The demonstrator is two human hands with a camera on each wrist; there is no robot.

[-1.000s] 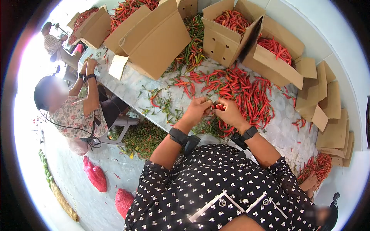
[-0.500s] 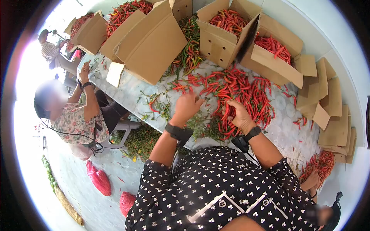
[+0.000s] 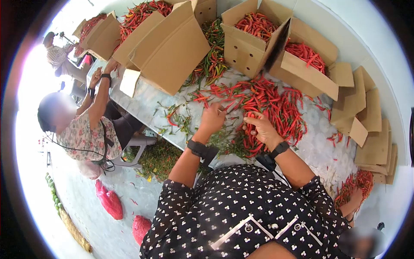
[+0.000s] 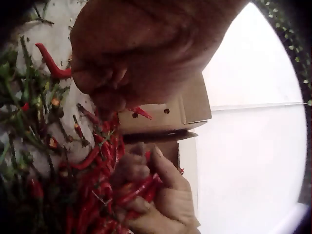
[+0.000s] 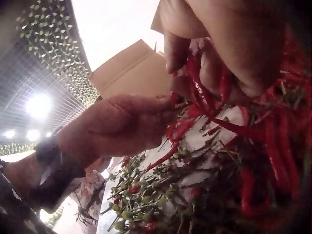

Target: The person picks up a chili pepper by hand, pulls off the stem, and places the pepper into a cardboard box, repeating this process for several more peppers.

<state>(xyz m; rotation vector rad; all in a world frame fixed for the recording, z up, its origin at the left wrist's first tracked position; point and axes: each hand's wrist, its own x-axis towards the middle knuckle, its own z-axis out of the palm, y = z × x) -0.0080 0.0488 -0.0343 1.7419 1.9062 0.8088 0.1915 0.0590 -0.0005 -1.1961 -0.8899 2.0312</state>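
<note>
The left hand is over the table just left of the chili pile, fingers curled. A red chili shows at its fingertips in the left wrist view, and red also shows there in the right wrist view. Several red chilies lie in the curled fingers of the right hand, with the thumb over them. The hands are apart, the right one above the pile's near edge. Green stems lie below and between the hands.
Cardboard boxes of red chilies line the table's far side. Green chilies lie between two boxes. A seated person works at the left. Pink bags and a stem heap are on the floor.
The hands were together a second ago, then separated. Since the middle frame, the left hand has moved slightly right and its fingers have curled; the right hand still holds chilies.
</note>
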